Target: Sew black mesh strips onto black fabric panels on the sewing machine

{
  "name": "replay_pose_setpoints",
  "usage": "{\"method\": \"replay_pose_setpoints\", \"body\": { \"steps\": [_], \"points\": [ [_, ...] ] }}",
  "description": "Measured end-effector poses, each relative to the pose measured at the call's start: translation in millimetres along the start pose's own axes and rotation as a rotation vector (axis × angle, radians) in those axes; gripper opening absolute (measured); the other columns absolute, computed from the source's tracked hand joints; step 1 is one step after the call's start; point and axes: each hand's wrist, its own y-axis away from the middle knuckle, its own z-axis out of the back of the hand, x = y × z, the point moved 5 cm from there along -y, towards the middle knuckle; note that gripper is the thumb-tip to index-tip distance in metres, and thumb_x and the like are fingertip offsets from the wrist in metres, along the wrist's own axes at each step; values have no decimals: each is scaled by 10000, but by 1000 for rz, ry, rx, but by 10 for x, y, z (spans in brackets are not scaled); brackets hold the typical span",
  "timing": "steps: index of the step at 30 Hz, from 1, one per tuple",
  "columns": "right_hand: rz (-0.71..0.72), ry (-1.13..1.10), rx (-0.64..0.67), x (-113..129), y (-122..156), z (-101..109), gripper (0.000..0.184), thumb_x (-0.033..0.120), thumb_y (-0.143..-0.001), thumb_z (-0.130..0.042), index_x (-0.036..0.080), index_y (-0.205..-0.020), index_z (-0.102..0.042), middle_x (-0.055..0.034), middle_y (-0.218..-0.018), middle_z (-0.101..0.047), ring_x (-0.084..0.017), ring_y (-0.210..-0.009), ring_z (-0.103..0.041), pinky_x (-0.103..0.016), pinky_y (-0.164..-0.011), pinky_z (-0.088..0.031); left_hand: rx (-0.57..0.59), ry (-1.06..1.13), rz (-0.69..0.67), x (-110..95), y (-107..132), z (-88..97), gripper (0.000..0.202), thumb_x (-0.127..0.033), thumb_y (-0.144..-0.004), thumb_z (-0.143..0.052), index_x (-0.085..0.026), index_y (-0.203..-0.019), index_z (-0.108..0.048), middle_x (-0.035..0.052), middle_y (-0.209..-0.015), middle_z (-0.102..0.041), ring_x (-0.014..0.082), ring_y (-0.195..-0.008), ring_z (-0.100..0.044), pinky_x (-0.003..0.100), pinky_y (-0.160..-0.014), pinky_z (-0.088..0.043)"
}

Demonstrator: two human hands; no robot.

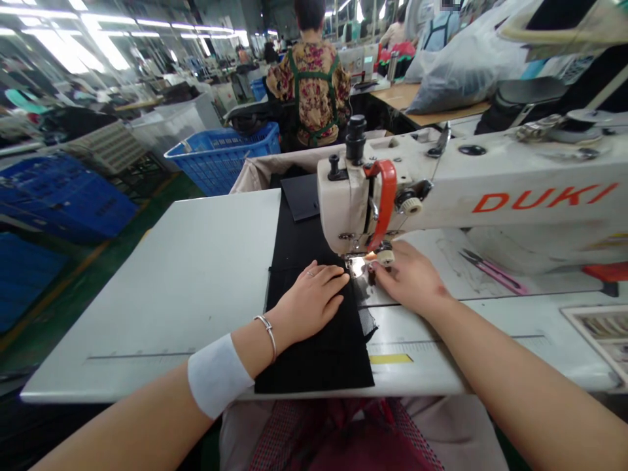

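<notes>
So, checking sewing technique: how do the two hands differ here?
The left hand lies flat on the black fabric; the right hand has its fingertips bunched at the presser foot. The left wears a bracelet and white band; the right wears nothing. Both lie palm down by the machine.

Strip lights (103,46), green floor (127,255), blue crates (69,196), wooden table (400,97)

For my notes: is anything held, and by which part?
Nothing is gripped: the left hand lies flat on the black fabric, the right hand rests at its edge.
</notes>
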Motion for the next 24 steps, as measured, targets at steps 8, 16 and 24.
{"method": "replay_pose_setpoints", "body": {
  "steps": [8, 16, 24],
  "points": [
    [209, -92, 116, 223, 9, -45, 257, 206, -882, -517, 249, -1047, -709, -52, -961, -719, -225, -914, -631, -351, -800, -463, -19, 10, -16, 115, -90, -9, 373, -278, -964, -441, -206, -1330, -462, 64, -1356, -498, 209, -1304, -412, 487, -1199, -201],
    [178, -27, 170, 225, 38, -47, 277, 214, -899, -507, 220, -1133, -655, -64, -988, -712, -236, -912, -628, -359, -820, -436, -28, 6, -14, 142, -107, -9, 337, -292, -959, -450, -200, -1279, -499, 65, -1353, -506, 216, -1287, -433, 486, -1194, -213],
    [146, -12, 207, 219, 47, -83, 214, 226, -896, -501, 201, -1041, -657, -78, -1032, -703, -246, -921, -632, -370, -830, -437, -43, -5, -52, 196, -153, -24, 331, -282, -956, -455, -201, -1272, -508, 72, -1346, -514, 216, -1297, -430, 491, -1185, -227]
  ]
}}
